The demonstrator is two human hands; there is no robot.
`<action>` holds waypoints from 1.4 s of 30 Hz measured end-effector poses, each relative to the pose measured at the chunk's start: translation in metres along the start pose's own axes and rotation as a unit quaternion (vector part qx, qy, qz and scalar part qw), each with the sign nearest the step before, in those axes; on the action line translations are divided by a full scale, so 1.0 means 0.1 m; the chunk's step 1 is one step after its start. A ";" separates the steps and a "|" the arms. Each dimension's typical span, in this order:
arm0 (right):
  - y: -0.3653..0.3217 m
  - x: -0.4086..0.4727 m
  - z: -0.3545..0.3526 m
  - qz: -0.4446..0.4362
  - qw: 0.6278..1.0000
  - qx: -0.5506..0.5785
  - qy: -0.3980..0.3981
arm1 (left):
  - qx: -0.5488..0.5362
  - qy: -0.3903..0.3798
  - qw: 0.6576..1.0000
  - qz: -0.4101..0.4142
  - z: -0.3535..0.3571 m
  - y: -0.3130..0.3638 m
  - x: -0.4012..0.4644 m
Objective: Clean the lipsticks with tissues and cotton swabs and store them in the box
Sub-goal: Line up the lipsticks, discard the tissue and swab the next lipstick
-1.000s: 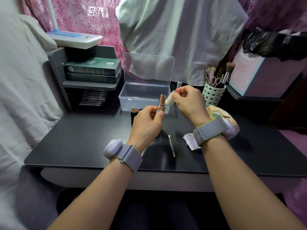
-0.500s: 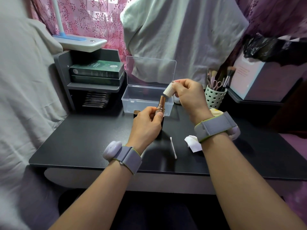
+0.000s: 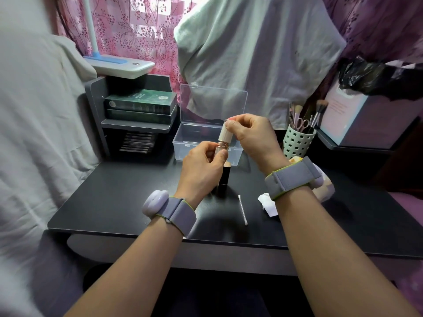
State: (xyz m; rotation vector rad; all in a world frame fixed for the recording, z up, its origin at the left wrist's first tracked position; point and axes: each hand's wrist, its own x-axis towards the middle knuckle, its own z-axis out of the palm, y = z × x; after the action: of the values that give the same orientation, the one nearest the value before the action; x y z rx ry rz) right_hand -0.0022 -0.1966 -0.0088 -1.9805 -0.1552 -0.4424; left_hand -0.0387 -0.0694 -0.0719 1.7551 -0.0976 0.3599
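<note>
- Left hand (image 3: pixel 201 170), frame centre: grasps lipstick (image 3: pixel 220 149) base, upright.
- Right hand (image 3: pixel 251 136): pinches cream cap (image 3: pixel 225 133) sitting on the lipstick top.
- Clear box (image 3: pixel 206 143) just behind hands, lid up; contents unclear.
- Green holder (image 3: pixel 297 143), right: brushes, scissors.
- Cotton swab (image 3: pixel 242 210) and tissue (image 3: pixel 266 202) on the table (image 3: pixel 114 202), lower centre.

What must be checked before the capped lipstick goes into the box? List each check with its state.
1. Cap seated fully on lipstick base: not ok, rose-gold collar shows between them.
2. Left hand grips base: ok.
3. Right hand pinches cap: ok.
4. Clear box lid open: ok.
5. Lipstick wiped clean: cannot tell.
6. Black lipstick on table, not stored: not ok.
</note>
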 end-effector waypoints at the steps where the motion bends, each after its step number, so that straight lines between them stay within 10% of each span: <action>1: -0.01 0.00 0.00 -0.002 1.000 0.000 -0.001 | 0.001 0.002 1.000 0.001 -0.01 0.01 0.00; 28: -0.11 0.57 0.02 -0.018 0.998 -0.027 0.055 | 0.124 0.012 0.992 0.031 -0.16 0.31 0.73; 42: 0.32 0.96 0.05 0.007 0.976 -0.214 0.031 | 0.185 -0.002 0.983 0.023 0.04 0.30 1.14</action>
State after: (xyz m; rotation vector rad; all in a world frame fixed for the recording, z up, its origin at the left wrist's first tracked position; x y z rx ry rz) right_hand 0.0977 -0.2149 -0.0020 -2.3836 -0.0041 -0.5636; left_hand 0.0621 -0.0654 -0.0111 2.1227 -0.0765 0.4287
